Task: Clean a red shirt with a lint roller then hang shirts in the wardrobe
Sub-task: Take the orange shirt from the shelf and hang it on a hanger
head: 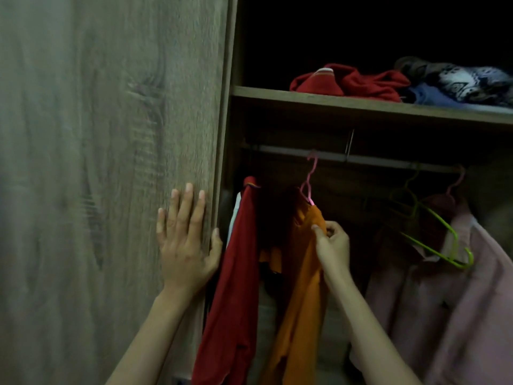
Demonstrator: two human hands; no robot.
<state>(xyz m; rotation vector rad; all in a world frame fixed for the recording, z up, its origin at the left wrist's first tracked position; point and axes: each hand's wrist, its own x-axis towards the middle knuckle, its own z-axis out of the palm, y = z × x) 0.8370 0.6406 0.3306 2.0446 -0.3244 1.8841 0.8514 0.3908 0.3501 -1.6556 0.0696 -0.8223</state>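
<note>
A red shirt (238, 268) hangs at the far left of the wardrobe rail (277, 149). Beside it an orange shirt (302, 287) hangs on a pink hanger (310, 179) hooked over the rail. My right hand (331, 243) pinches the orange shirt's shoulder just below the hanger. My left hand (186, 240) lies flat with straight fingers on the wooden wardrobe door (111, 162), its thumb at the door's edge next to the red shirt. No lint roller is in view.
A pink shirt (444, 301) hangs at the right with an empty green hanger (433, 234) in front of it. The shelf (361, 105) above the rail carries a crumpled red garment (349, 81) and folded patterned clothes (466, 81).
</note>
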